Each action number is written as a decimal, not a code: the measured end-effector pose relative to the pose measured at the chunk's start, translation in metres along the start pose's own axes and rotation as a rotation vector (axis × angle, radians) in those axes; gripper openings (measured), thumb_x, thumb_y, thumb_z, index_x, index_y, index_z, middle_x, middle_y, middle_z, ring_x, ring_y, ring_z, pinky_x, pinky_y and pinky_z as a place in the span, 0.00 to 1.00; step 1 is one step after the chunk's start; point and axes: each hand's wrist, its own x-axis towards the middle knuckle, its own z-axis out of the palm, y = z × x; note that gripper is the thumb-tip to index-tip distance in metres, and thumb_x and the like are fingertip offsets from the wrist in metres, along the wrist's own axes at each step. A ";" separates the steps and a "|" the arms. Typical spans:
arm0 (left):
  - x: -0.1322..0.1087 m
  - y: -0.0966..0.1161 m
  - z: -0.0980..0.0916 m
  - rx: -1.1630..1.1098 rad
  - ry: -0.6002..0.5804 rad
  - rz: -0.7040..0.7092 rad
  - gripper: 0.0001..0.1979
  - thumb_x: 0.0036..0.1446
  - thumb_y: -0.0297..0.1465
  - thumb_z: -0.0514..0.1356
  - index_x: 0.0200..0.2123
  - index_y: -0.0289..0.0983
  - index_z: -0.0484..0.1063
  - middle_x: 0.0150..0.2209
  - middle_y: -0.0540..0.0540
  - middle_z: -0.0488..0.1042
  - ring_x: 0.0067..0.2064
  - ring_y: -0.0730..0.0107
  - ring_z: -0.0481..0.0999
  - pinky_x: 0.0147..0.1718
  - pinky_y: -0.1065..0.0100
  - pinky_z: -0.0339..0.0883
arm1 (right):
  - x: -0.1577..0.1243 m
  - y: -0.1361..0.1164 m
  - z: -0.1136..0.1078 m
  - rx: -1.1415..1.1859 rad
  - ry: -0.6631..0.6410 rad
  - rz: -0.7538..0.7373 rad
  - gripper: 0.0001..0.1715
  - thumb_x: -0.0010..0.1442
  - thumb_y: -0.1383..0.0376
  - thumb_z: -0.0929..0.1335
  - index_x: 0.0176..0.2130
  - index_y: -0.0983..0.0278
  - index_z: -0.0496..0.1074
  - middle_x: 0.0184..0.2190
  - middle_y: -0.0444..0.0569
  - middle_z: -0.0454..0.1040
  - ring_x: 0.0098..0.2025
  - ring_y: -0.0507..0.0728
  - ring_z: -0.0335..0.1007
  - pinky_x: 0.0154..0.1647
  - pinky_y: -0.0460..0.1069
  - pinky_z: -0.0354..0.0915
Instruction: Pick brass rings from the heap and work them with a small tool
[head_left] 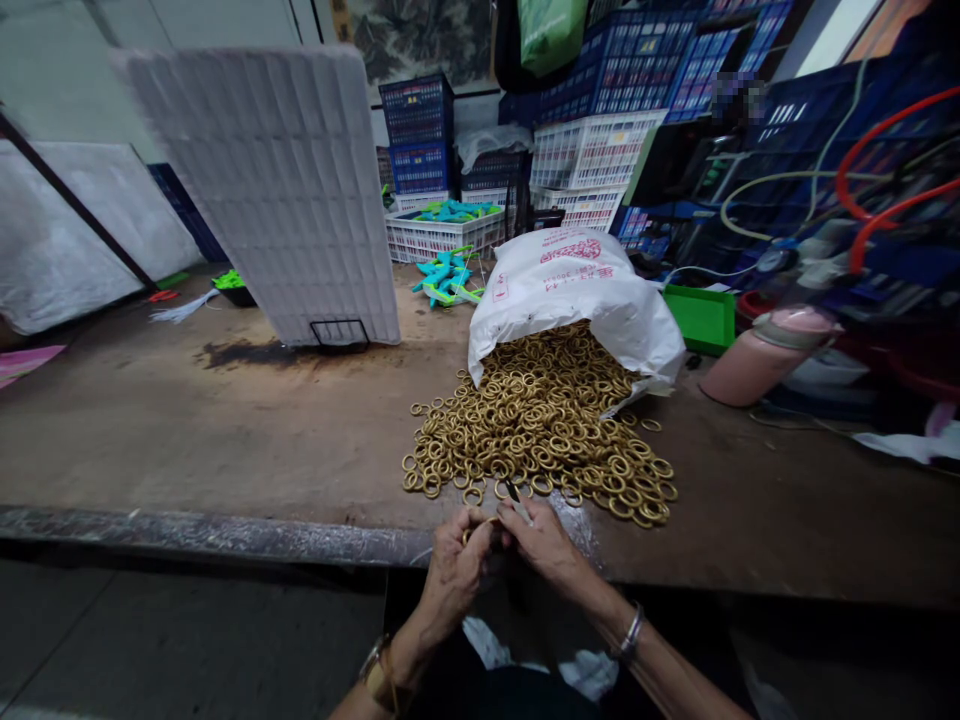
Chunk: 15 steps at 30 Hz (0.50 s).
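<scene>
A heap of brass rings (541, 432) spills from a white sack (571, 292) onto the brown worktable (225, 430). Both hands meet at the table's near edge, just in front of the heap. My left hand (459, 565) is closed, pinching a brass ring (480, 527) between thumb and fingers. My right hand (541, 540) is closed on a small dark-tipped tool (516, 497) that points toward the ring. A watch sits on the left wrist, a bracelet on the right.
A white ribbed tray (277, 190) stands upright at the back left. Blue and white crates (592, 100) are stacked behind, with turquoise plastic parts (448, 275) on the table. A green bin (703, 318), a pink bottle (765, 355) and hoses lie at right.
</scene>
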 end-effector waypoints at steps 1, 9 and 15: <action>0.000 -0.002 -0.001 -0.017 -0.014 -0.052 0.12 0.51 0.39 0.54 0.27 0.35 0.66 0.17 0.55 0.60 0.16 0.82 0.56 0.14 0.78 0.49 | 0.000 -0.001 0.000 -0.022 0.017 -0.028 0.14 0.52 0.57 0.60 0.23 0.63 0.62 0.16 0.39 0.61 0.20 0.48 0.55 0.21 0.43 0.53; 0.004 -0.017 -0.007 -0.127 -0.093 -0.122 0.14 0.51 0.42 0.54 0.25 0.37 0.60 0.17 0.56 0.59 0.14 0.84 0.55 0.12 0.80 0.49 | 0.000 0.000 0.001 -0.151 0.050 -0.128 0.13 0.53 0.59 0.59 0.23 0.64 0.63 0.19 0.40 0.63 0.22 0.49 0.57 0.22 0.43 0.54; 0.001 -0.013 -0.005 -0.153 -0.082 -0.139 0.15 0.49 0.44 0.55 0.26 0.37 0.60 0.17 0.57 0.60 0.14 0.84 0.56 0.12 0.79 0.49 | 0.003 0.005 0.002 -0.125 0.032 -0.125 0.14 0.54 0.59 0.58 0.25 0.64 0.64 0.20 0.42 0.65 0.23 0.49 0.59 0.23 0.44 0.55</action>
